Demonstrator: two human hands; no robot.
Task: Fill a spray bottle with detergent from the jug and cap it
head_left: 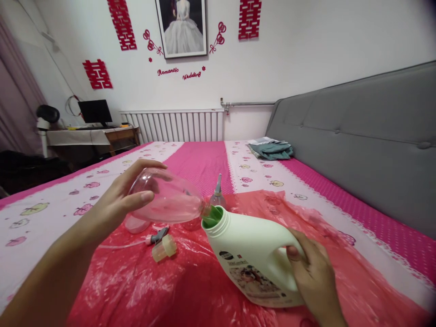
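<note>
My left hand (127,193) is wrapped around a clear plastic spray bottle (177,202) without its sprayer, tilted on its side. Its neck meets the open green spout of a pale green detergent jug (252,240). The jug leans left, and my right hand (315,268) grips its handle. What passes between the two mouths is hard to make out. Below the bottle lie a grey and pink trigger sprayer (159,235) with a thin tube and a cream screw cap (164,248). Behind the jug's mouth stands a small clear bottle with a grey nozzle (218,186).
A red plastic sheet (136,286) covers the near part of the bed (200,159). Folded clothes (270,149) lie at the far right, beside the grey headboard (357,131). A radiator (173,126) and a desk with a monitor (95,112) stand behind.
</note>
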